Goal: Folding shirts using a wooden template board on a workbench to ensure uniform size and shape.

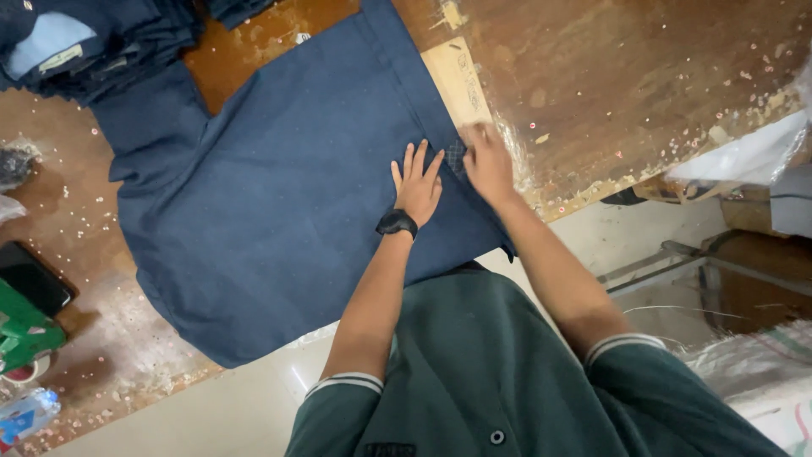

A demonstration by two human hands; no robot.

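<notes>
Pressing navy cloth (pixel 279 195) flat — L hand (pixel 418 184) spread, R hand (pixel 486 165) at edge.

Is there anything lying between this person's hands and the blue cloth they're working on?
Nothing visible. The left hand lies flat on the blue cloth, and the right hand is at the cloth's edge beside it, fingers blurred. The folded pile sits at the far corner of the table, away from both hands.

A: Item?
B: Dark navy garment (pixel 279 178), plain cloth, spread flat on worn brown wooden table (pixel 643 76).
A: Pose?
B: Mostly smooth, lower edge overhangs table's near edge. Right side seam runs diagonally; small patterned patch shows at that edge.
</notes>
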